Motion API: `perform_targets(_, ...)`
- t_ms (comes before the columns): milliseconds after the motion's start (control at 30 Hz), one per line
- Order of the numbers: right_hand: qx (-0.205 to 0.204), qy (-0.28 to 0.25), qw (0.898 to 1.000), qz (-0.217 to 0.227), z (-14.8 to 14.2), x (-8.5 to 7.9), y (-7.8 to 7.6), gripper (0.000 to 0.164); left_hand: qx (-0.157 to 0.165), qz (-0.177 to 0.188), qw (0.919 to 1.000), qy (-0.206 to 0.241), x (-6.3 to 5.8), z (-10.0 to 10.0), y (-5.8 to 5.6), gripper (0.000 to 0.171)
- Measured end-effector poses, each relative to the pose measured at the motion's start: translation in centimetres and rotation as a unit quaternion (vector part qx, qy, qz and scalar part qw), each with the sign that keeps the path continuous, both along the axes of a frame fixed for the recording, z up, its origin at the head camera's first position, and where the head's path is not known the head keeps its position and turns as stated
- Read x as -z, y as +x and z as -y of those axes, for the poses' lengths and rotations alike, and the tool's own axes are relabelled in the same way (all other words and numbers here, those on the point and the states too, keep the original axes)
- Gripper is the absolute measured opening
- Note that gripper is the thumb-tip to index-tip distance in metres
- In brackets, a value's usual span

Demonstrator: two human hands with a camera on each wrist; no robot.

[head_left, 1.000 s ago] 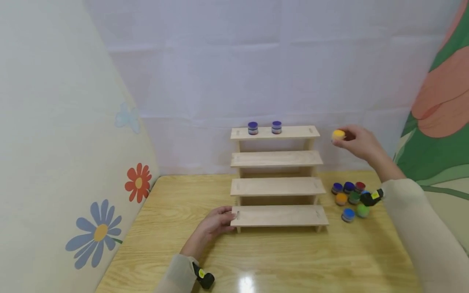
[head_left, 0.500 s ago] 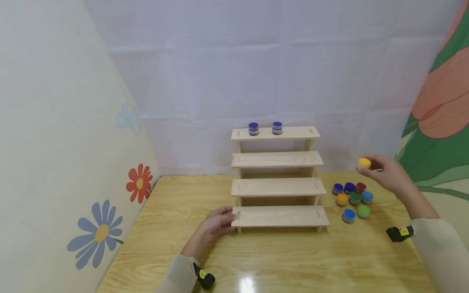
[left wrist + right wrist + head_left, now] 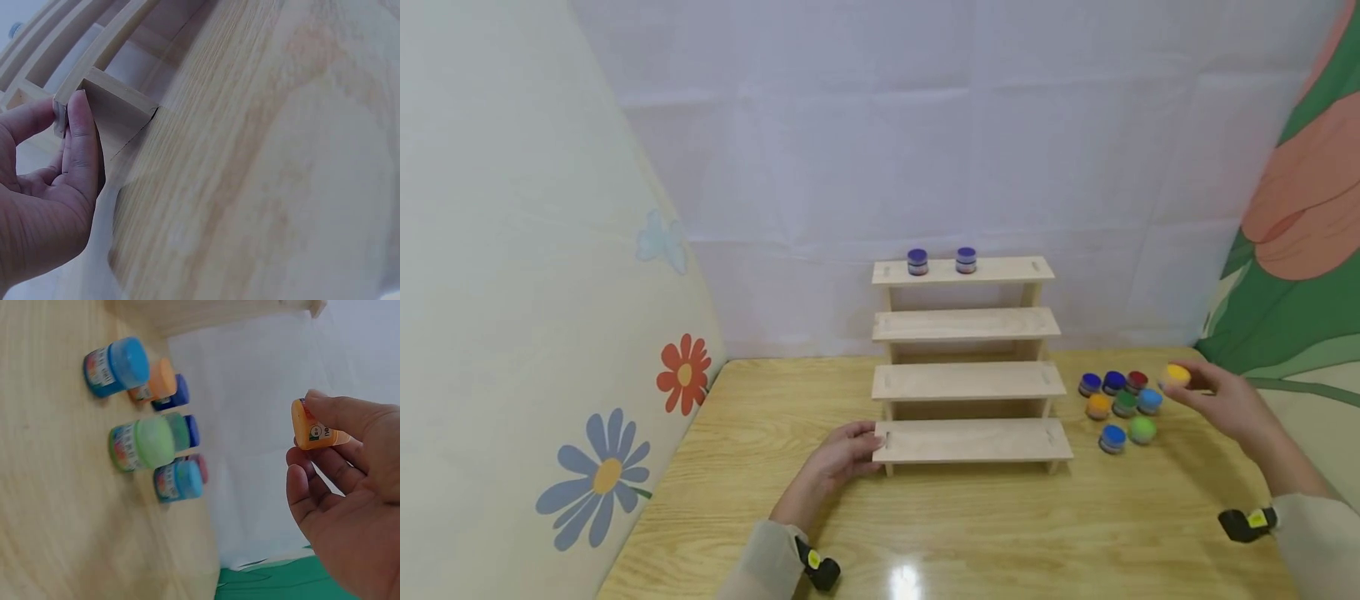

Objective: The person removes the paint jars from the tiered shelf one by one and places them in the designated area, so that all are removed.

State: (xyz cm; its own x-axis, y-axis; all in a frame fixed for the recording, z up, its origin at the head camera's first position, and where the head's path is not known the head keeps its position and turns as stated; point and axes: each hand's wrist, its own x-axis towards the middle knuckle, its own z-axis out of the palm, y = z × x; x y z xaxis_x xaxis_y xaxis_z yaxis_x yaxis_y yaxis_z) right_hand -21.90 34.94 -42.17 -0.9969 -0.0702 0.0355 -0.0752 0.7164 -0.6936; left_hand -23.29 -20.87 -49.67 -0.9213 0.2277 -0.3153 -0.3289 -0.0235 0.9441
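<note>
My right hand (image 3: 1232,408) holds a small paint jar with a yellow lid (image 3: 1176,377) between thumb and fingers. In the right wrist view the jar's orange-yellow body (image 3: 310,428) and printed label show. The hand is just right of a cluster of paint jars, among them a light blue one (image 3: 1149,402) and a light green one (image 3: 1142,430). My left hand (image 3: 842,454) pinches the left end of the lowest step of a wooden tiered shelf (image 3: 970,442); the left wrist view shows thumb and fingers on the board's corner (image 3: 60,115).
Two paint jars with dark blue lids (image 3: 917,262) stand on the top step. More jars, such as a dark green (image 3: 1125,404), an orange (image 3: 1098,407) and a blue one (image 3: 1112,438), stand on the wooden table (image 3: 970,533). A white cloth hangs behind.
My right hand has moved down and to the right with the yellow-lidded paint jar, from beside the top step to beside the jar cluster. My left hand stays at the shelf.
</note>
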Motion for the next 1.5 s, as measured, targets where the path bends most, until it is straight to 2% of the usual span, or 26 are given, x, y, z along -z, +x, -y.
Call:
perform_targets(200,-0.005,-0.003,1.0,0.017,-1.0,2.5,0.4,0.071,-0.001,-0.001,1.0,0.007,0.1,0.0,0.1,0.057)
perform_targets(500,-0.004,-0.001,1.0,-0.013,-1.8,5.4,1.0,0.061,0.001,-0.001,1.0,0.005,0.0,0.0,0.0,0.054)
perform_targets(633,-0.002,-0.009,1.0,-0.003,-2.1,6.3,1.0,0.062,0.001,-0.001,1.0,0.004,0.1,0.0,0.0,0.053)
perform_targets(933,0.003,0.0,0.999,0.039,-2.2,7.5,0.6,0.068,-0.001,0.001,1.0,0.001,0.1,0.1,0.0,0.055)
perform_targets(1167,0.011,0.019,0.999,0.043,-2.1,8.3,0.3,0.065,0.003,0.002,1.0,0.0,0.2,0.1,0.2,0.058)
perform_targets(1500,0.016,0.013,0.998,0.057,-2.1,8.6,0.1,0.068,0.0,0.003,1.0,-0.002,-0.1,0.1,0.2,0.058)
